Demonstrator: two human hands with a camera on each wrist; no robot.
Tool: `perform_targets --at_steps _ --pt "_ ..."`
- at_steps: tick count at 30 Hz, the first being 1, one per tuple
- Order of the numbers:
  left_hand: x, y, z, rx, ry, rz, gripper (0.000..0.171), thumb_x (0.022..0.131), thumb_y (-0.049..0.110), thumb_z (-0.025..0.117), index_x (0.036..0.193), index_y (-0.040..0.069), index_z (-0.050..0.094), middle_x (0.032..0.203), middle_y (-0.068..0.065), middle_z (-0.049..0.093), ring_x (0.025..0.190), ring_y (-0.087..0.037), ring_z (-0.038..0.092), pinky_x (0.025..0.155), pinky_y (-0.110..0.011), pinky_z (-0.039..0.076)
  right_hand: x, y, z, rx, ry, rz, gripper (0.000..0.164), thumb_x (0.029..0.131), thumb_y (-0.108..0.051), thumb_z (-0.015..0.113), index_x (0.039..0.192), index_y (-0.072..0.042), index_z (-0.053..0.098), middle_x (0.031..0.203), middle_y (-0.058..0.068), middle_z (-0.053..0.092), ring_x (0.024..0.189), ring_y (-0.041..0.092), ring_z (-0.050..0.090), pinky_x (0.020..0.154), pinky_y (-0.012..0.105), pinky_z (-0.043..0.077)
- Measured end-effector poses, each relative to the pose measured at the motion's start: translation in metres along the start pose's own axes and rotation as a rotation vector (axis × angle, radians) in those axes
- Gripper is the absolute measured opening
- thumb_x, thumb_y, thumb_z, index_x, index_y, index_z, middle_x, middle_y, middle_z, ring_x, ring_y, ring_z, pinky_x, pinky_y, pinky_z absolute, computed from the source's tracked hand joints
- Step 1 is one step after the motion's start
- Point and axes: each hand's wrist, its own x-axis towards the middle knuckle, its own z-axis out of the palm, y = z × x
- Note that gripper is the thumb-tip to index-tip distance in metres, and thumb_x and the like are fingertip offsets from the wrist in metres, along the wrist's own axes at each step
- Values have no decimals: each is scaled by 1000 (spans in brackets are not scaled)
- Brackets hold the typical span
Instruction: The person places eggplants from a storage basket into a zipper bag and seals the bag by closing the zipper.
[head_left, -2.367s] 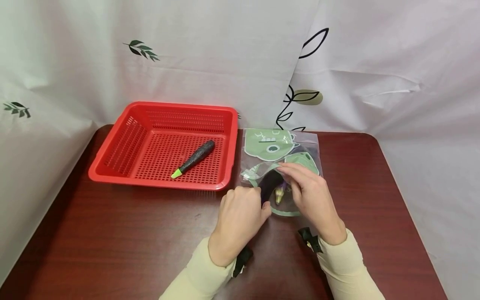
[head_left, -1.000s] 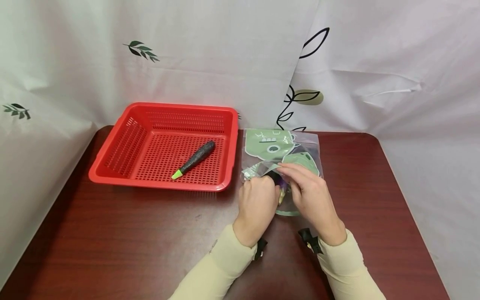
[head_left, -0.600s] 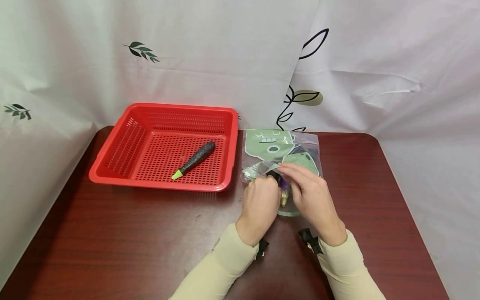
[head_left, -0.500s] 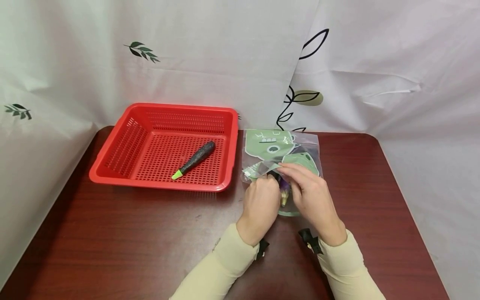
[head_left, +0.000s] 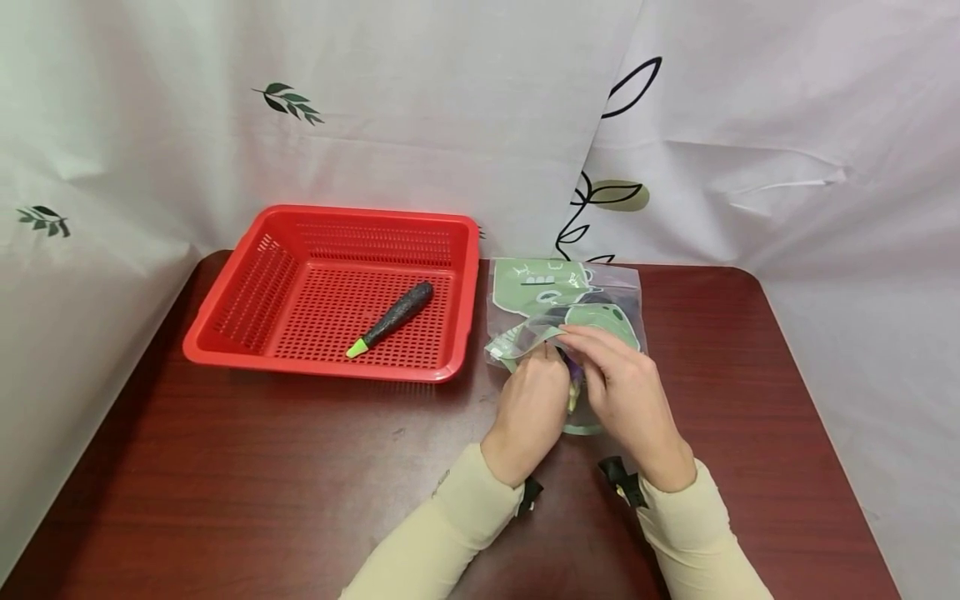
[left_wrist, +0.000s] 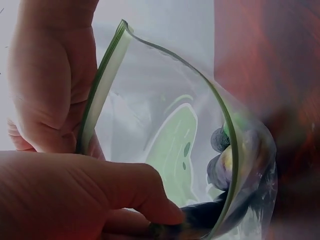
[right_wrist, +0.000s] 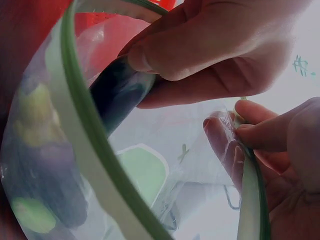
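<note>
My left hand (head_left: 528, 408) grips a dark, glossy eggplant (right_wrist: 122, 90) and reaches into the mouth of a clear zip bag (head_left: 517, 287) with green cartoon prints. Most of that eggplant is hidden in the head view. With thumb and fingers, my right hand (head_left: 630, 392) pinches the zip edge (right_wrist: 252, 200), and the mouth gapes wide. Inside the bag lie purple vegetables (right_wrist: 52, 175) with yellowish and green ends, seen through the plastic.
Left of the bag stands a red perforated basket (head_left: 322, 374) holding a dark zucchini-like vegetable (head_left: 397, 315) with a bright green tip. Both rest on a dark red wooden table (head_left: 300, 483). White printed cloth (head_left: 420, 108) hangs behind.
My left hand has moved right and slightly up, carrying the eggplant into the bag mouth. The bag's upper film has wrinkled and lifted. My right hand stays nearly in place.
</note>
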Motion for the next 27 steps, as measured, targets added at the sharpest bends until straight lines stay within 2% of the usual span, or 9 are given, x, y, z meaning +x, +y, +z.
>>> perform_targets --at_steps 10,20,27 --pt "-1 0 4 52 17 39 4 91 7 66 94 5 69 79 -4 59 70 -16 63 57 -25 54 0 0 0 6 1 -3 36 85 18 64 113 -2 75 117 8 71 110 23 67 96 35 49" --pt "0 2 10 63 69 9 6 89 10 70 92 6 68 78 -3 59 64 -17 62 51 -25 53 0 0 1 0 -2 -3 36 85 18 63 113 -2 75 117 8 72 110 23 67 97 35 49" --pt "-2 3 7 92 52 18 6 90 8 67 95 6 69 79 -3 59 67 -16 62 54 -25 53 0 0 0 -4 -7 0 35 86 17 63 113 -2 75 117 8 72 111 23 67 98 34 48"
